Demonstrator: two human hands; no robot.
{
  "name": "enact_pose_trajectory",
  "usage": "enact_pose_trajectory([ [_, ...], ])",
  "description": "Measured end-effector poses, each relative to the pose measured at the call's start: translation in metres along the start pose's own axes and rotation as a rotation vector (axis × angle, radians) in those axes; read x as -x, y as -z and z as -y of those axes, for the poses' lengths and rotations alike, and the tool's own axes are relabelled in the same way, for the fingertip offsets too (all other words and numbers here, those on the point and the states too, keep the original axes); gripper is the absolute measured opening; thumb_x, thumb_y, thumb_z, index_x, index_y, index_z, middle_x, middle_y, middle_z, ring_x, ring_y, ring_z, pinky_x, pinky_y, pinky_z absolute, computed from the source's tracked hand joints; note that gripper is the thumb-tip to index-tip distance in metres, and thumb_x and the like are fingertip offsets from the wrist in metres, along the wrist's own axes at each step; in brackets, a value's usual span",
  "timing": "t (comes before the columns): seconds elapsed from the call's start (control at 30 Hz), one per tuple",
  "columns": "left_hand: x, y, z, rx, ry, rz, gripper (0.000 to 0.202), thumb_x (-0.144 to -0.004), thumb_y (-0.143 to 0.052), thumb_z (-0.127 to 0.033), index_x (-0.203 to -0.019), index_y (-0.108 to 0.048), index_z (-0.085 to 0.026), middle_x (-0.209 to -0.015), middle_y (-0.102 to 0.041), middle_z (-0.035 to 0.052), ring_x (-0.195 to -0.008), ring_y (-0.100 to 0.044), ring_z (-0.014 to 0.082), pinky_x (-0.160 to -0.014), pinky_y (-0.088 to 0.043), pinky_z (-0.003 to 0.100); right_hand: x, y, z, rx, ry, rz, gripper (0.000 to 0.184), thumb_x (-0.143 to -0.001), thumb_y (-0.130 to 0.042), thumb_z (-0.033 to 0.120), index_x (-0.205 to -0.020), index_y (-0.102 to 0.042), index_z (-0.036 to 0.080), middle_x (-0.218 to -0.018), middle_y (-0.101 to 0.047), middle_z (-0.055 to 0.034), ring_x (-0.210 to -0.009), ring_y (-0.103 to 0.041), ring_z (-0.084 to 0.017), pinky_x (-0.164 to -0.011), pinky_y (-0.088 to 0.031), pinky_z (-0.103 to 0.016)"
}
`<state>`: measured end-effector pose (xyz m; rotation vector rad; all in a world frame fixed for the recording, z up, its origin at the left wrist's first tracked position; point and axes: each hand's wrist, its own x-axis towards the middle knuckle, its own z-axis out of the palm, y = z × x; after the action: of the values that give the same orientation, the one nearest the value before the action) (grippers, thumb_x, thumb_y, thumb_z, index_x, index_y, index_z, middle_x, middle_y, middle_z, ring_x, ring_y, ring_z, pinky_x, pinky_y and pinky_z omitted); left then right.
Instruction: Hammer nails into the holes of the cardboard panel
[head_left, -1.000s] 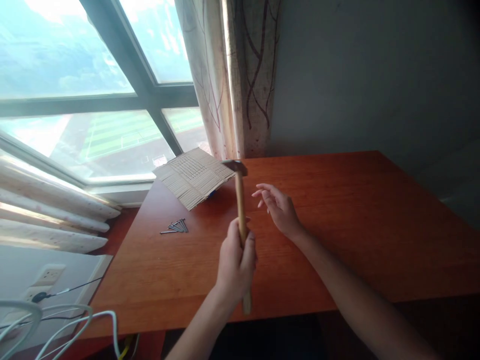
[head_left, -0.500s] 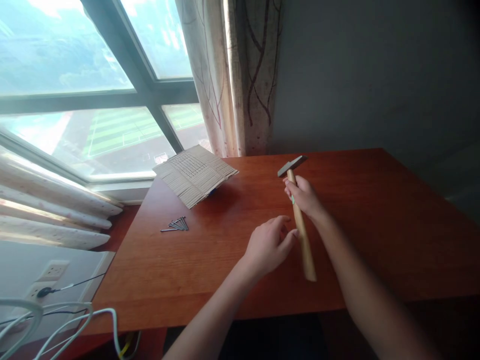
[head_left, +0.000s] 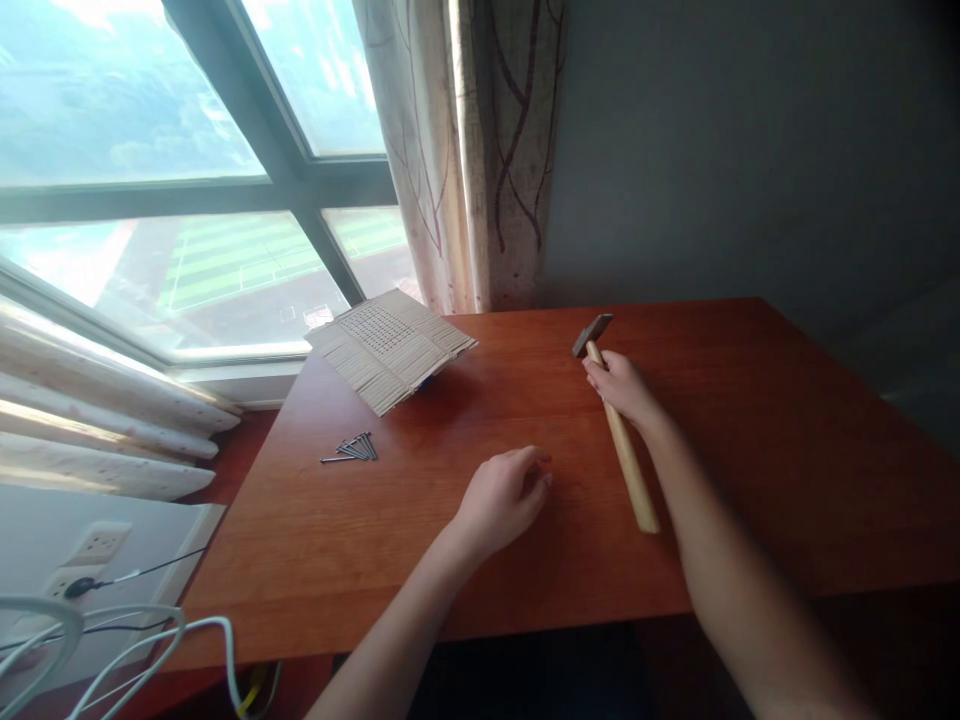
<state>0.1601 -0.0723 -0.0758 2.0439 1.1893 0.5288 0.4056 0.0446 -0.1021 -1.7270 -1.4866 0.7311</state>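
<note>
My right hand is closed round the upper handle of a hammer, just below its metal head. The wooden handle slants down toward the near edge of the table. To the left, my left hand is over the tabletop, its fingers curved and apart from the thumb, with nothing in it. Several nails lie in a small pile on the left part of the table. Behind them a piece of cardboard with rows of small holes rests tilted on something mostly hidden, of which a bit of blue shows.
A window and a patterned curtain stand beyond the table's far left side. A grey wall rises behind it. At lower left are a wall socket, a black plug and looping white cables.
My right hand has moved the hammer a little to the right, turning its head. My left hand has drawn away from the handle, to the left.
</note>
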Motion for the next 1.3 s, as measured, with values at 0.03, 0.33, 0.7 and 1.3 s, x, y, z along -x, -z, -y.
enact_pose_trajectory([
  [0.03, 0.0, -0.001, 0.001, 0.001, 0.0, -0.002, 0.021, -0.092, -0.052, -0.026, -0.107, -0.064, -0.019, -0.091, -0.072, 0.0057, -0.077, -0.065, 0.0172, -0.069, -0.046, 0.025, -0.001, -0.002, -0.002, 0.001, -0.002, -0.002, 0.029, -0.083, -0.05, 0.045, -0.066, -0.049, 0.022, -0.057, -0.054, 0.0013, -0.051, -0.046, -0.012, -0.053, -0.033, -0.026],
  [0.33, -0.001, -0.008, 0.008, -0.016, -0.001, -0.017, 0.02, -0.092, -0.051, -0.024, -0.106, -0.065, -0.021, -0.096, -0.073, 0.0055, -0.085, -0.068, 0.0196, -0.074, -0.048, 0.027, -0.006, -0.013, -0.009, -0.01, 0.004, 0.004, 0.03, -0.084, -0.049, 0.046, -0.066, -0.047, 0.022, -0.058, -0.056, 0.0007, -0.05, -0.047, -0.012, -0.052, -0.034, -0.025],
  [0.7, 0.003, -0.012, 0.004, -0.172, -0.064, -0.01, 0.016, -0.093, -0.046, -0.02, -0.094, -0.061, -0.021, -0.094, -0.069, 0.0043, -0.081, -0.064, 0.0182, -0.069, -0.044, 0.027, -0.012, -0.021, -0.004, 0.017, -0.01, -0.006, 0.029, -0.084, -0.049, 0.045, -0.067, -0.047, 0.022, -0.059, -0.057, 0.0002, -0.052, -0.048, -0.013, -0.053, -0.034, -0.026],
  [1.3, 0.005, -0.018, 0.009, -0.259, -0.091, -0.007, 0.02, -0.096, -0.044, -0.023, -0.101, -0.063, -0.022, -0.095, -0.068, 0.0031, -0.086, -0.065, 0.0196, -0.07, -0.046, 0.028, -0.046, -0.028, 0.0, 0.095, -0.034, -0.034, 0.024, -0.083, -0.053, 0.033, -0.063, -0.047, 0.022, -0.057, -0.056, -0.0004, -0.053, -0.048, -0.013, -0.055, -0.033, -0.026],
])
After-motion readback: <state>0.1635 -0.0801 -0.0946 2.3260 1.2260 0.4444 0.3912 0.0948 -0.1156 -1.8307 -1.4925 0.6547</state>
